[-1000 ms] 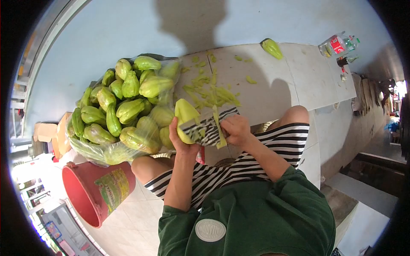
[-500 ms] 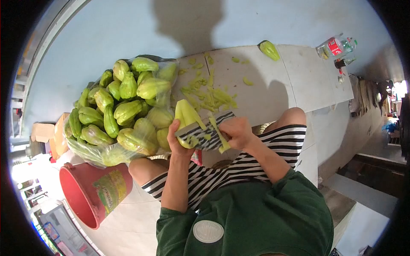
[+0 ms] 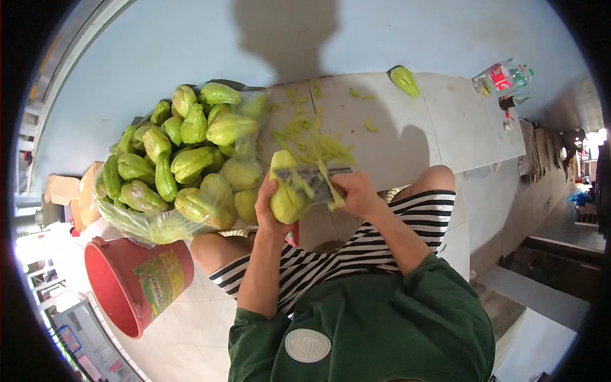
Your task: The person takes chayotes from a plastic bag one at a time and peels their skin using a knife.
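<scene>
My left hand is wrapped round a partly peeled chayote, its pale cut flesh showing at the top. My right hand is closed on a knife; the handle is hidden in the fist. The broad, shiny knife blade reaches across to the chayote's right side, seen nearly edge-on. A strip of green peel hangs over the blade near my right fingers. Beyond my hands, loose peelings are scattered on the pale tiles.
A clear plastic bag full of chayotes stands left, with a red bucket below it. One chayote lies by the wall. A plastic bottle and a small dark bottle are at far right.
The knife has turned from showing its broad flat face to nearly edge-on. The chayote has turned in my left hand and shows more of its side. My right hand has shifted slightly.
</scene>
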The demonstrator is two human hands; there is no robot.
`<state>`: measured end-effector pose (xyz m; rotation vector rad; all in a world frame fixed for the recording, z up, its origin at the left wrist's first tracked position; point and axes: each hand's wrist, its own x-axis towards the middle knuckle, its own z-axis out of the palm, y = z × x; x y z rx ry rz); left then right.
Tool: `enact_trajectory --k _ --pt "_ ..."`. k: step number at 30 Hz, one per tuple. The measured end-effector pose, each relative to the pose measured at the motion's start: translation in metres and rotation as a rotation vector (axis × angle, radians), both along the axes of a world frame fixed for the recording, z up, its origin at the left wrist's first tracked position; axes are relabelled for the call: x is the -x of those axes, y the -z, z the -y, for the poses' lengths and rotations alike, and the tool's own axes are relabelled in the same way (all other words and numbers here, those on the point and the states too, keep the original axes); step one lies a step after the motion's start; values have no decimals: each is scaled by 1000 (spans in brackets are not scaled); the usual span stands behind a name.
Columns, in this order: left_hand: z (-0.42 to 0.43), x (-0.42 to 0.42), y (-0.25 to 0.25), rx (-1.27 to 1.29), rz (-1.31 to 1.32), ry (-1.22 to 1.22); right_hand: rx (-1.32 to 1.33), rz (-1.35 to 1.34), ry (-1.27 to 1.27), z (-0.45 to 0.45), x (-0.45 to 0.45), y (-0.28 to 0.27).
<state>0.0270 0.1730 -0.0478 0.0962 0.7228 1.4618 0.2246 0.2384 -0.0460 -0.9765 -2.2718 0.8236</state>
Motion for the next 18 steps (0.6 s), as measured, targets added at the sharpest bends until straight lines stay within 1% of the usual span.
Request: enact_trajectory --k 1,2,4,5,7,8,9,11,12,13,14,16,18 --pt "1 1 -3 -35 16 73 15 73 81 -4 -2 4" --pt "0 0 -6 -44 15 80 6 72 89 -3 -6 6" --pt "-3 0 -9 -102 -4 83 21 174 69 -3 -7 -1" --pt "-3 1 -5 -107 0 85 24 177 67 4 -7 -3" --pt "-3 3 1 -115 39 73 -3 40 -1 9 -5 -12" --pt "1 4 3 -114 75 70 6 37 -4 9 -2 -8" --pt "2 5 4 -64 50 80 26 32 27 6 0 -3" --pt "1 3 -4 -76 15 133 35 30 67 -6 -4 15" --pt "0 3 -8 -92 -19 178 3 92 156 -14 -6 32" --pt "-1 1 -11 -87 -47 162 -34 149 242 -22 -3 34" --pt "-6 1 -10 -98 -55 159 -45 141 241 -25 -4 34" --pt "-4 1 -5 -177 46 86 299 121 268 -18 -5 17" --pt "-6 6 -5 -182 94 54 313 88 266 -17 -5 21"
